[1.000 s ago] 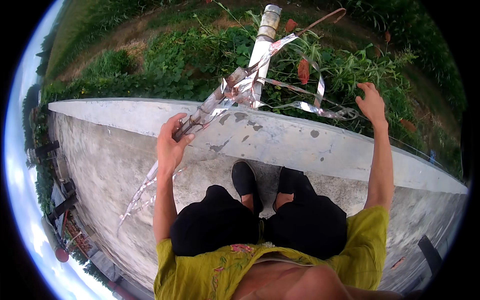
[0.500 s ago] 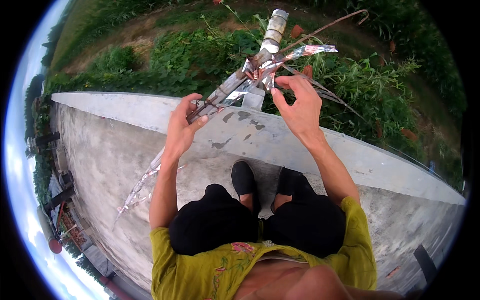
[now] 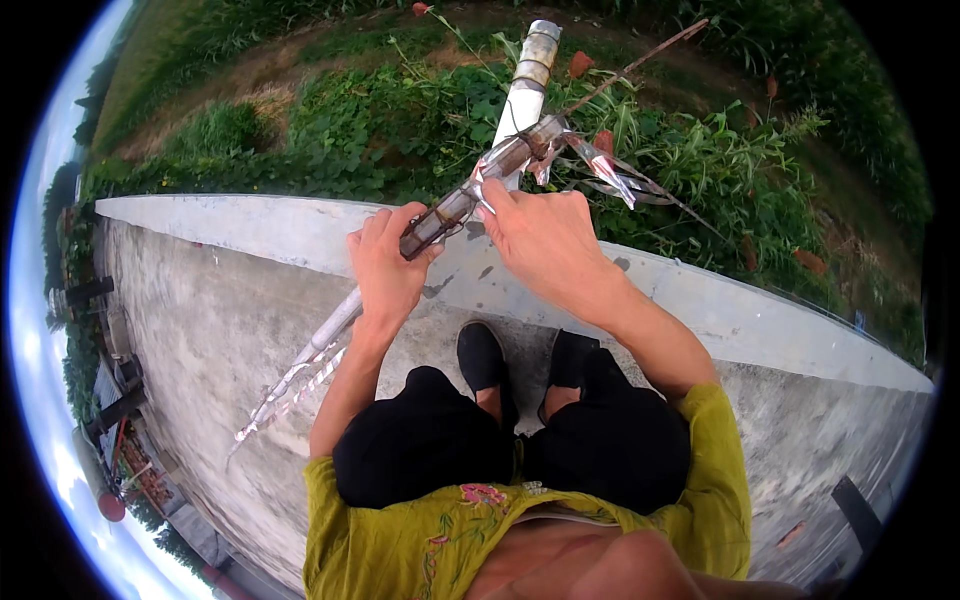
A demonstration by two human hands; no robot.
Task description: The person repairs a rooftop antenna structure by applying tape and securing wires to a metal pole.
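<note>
Pole [image 3: 452,210] slants, both hands [image 3: 386,262] [image 3: 548,236] apparently curled against it.

Fisheye view from the wearer's head, facing steeply down, close above two bare hands [image 3: 388,268] at a long pale-grey concrete parapet [image 3: 740,320], leafy green plants [image 3: 340,130] beyond it, grey concrete floor [image 3: 200,290] before it

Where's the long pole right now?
In the head view, the pole slants from lower left to upper centre over the pale ledge, gripped by the left hand, the right hand beside it.
</note>
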